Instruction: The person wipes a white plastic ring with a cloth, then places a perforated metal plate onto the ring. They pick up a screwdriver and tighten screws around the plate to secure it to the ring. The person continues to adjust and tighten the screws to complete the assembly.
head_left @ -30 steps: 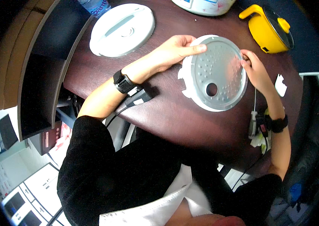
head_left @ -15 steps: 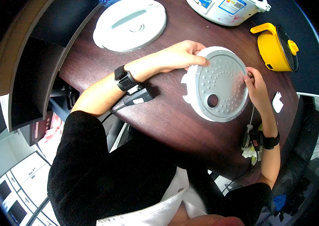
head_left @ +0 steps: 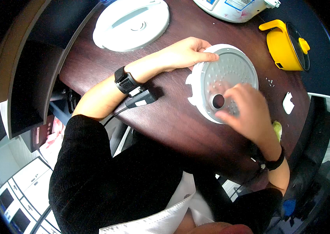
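My left hand [head_left: 200,53] grips the upper left rim of a round rice cooker lid part [head_left: 245,70], thumb on its face and fingers behind. It has a white plastic ring with a notched left edge and a dimpled grey metal plate with one round hole low on the left. The part is tilted up toward me above the table. My right hand [head_left: 248,111], blurred by motion, is over the plate's lower right beside the hole. Its thumb and fingers are apart, and nothing shows between them. Whether they touch the plate I cannot tell.
A white oval lid [head_left: 149,33] with a long recess lies at the far left of the brown table [head_left: 165,117]. Beyond are a white rice cooker [head_left: 239,13] and a yellow pot [head_left: 284,48]. A broken white piece [head_left: 288,103] and crumbs lie at right.
My right hand has left the right rim and come down and left over the plate, near the hole. My left hand keeps its grip.
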Demonstrator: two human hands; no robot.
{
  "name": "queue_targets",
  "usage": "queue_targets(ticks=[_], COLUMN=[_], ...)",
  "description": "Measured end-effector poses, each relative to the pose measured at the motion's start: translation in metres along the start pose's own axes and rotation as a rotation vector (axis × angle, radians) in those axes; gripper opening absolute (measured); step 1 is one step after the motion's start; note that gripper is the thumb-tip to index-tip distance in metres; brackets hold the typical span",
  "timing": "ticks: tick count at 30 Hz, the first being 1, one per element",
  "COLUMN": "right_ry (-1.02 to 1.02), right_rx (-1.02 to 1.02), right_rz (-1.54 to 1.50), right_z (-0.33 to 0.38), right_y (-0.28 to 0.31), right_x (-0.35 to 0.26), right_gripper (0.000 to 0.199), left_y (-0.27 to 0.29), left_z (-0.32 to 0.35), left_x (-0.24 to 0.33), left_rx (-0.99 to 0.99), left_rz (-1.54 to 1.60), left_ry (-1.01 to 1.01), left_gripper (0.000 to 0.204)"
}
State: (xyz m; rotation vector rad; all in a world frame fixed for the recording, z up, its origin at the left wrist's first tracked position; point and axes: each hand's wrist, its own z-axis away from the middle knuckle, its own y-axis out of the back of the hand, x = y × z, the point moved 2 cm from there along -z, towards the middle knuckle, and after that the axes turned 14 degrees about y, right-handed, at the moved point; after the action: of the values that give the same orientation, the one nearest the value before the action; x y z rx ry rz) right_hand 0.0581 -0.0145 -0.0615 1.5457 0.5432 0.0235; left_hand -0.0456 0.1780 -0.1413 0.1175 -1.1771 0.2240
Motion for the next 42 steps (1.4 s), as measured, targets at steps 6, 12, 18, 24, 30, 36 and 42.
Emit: queue_targets(ticks=[6, 12, 18, 24, 30, 36, 42], right_ry=[0.079, 0.047, 0.002, -0.093, -0.062, -0.037, -0.049], right_rx=[0.079, 0.088, 0.084, 0.027, 0.046, 0.059, 0.065], right_rz=[-0.006, -0.094, -0.164, -0.264, -0.23, -0.195, -0.186], right_z=[-0.011, -0.012, -0.018, -0.008, 0.009, 0.006, 0.006], right_y=[-0.027, -0.037, -0.041, -0.02, -0.028, -0.036, -0.043], right_x=[-0.018, -0.014, -0.014, -0.008, -0.007, -0.008, -0.009], right_gripper=[0.027, 0.022, 0.021, 0.02, 0.024, 0.026, 0.024], left_y=[-0.002, -0.002, -0.001, 0.002, -0.001, 0.0, -0.001], left_z=[0.001, 0.003, 0.0, -0.003, -0.001, 0.0, 0.001], left_x=[0.007, 0.008, 0.004, -0.003, -0.001, -0.001, 0.001], left_rx=[0.045, 0.035, 0.026, 0.032, 0.053, 0.07, 0.036], left_rz=[0.089, 0.099, 0.017, -0.059, -0.092, -0.105, -0.149], left_ry=[0.07, 0.087, 0.081, 0.103, 0.125, 0.147, 0.148], left_gripper=[0.045, 0.048, 0.043, 0.043, 0.041, 0.04, 0.041])
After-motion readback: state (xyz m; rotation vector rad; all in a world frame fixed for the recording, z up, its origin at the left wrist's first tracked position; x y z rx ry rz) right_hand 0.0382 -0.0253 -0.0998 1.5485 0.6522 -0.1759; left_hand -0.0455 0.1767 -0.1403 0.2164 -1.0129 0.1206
